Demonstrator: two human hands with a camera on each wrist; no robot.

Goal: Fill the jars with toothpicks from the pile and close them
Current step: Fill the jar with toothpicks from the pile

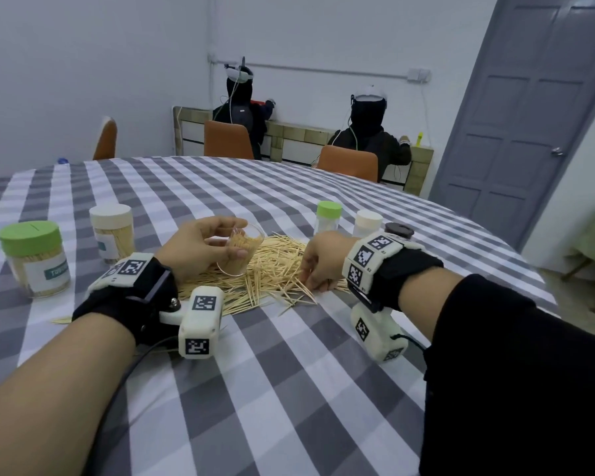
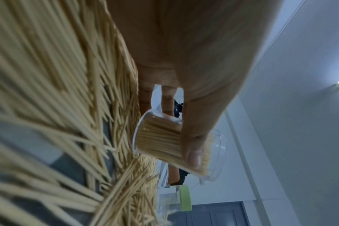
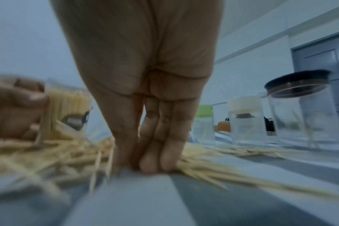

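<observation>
My left hand [image 1: 203, 245] grips an open clear jar [image 1: 242, 250], tilted over the pile and packed with toothpicks. In the left wrist view the thumb lies across the jar [image 2: 157, 137], whose mouth points away from the camera. The toothpick pile [image 1: 272, 269] spreads over the checked tablecloth [image 1: 289, 372] between my hands. My right hand [image 1: 310, 273] points down into the pile's right side. Its fingertips [image 3: 151, 165] and thumb are drawn together on the cloth, pinching a bunch of toothpicks [image 3: 194, 166]. The held jar [image 3: 68, 104] shows to the left there.
Two closed, full jars stand at the left: a green-lidded one [image 1: 35, 259] and a cream-lidded one [image 1: 112, 231]. Behind the pile stand a green-lidded jar [image 1: 328, 218], a white-lidded jar [image 1: 368, 223] and a black-lidded jar [image 3: 296, 85]. Two people sit at a far bench.
</observation>
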